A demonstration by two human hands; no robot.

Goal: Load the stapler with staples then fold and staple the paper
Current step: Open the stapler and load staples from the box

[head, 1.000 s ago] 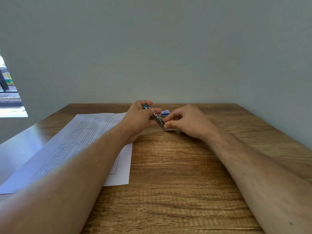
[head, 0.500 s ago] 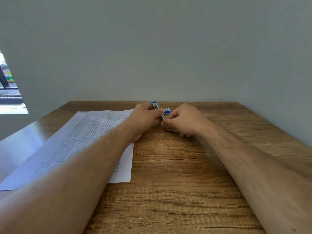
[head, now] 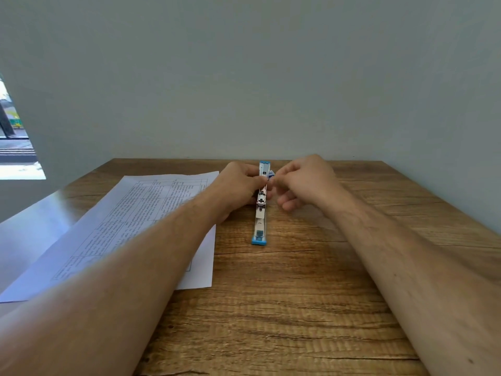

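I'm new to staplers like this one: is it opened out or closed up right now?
Opened out. The stapler lies flat in one long line on the table, blue tips at both ends, metal channel upward. Staples inside: cannot tell.

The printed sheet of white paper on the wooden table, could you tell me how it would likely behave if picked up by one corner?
The printed sheet of white paper looks thin and lies flat, so it would probably droop limply. It likely slides easily on the smooth wooden table.

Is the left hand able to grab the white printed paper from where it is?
Probably yes. The white printed paper lies flat on the wooden table right under the left forearm, but the left hand now grips the opened blue stapler.
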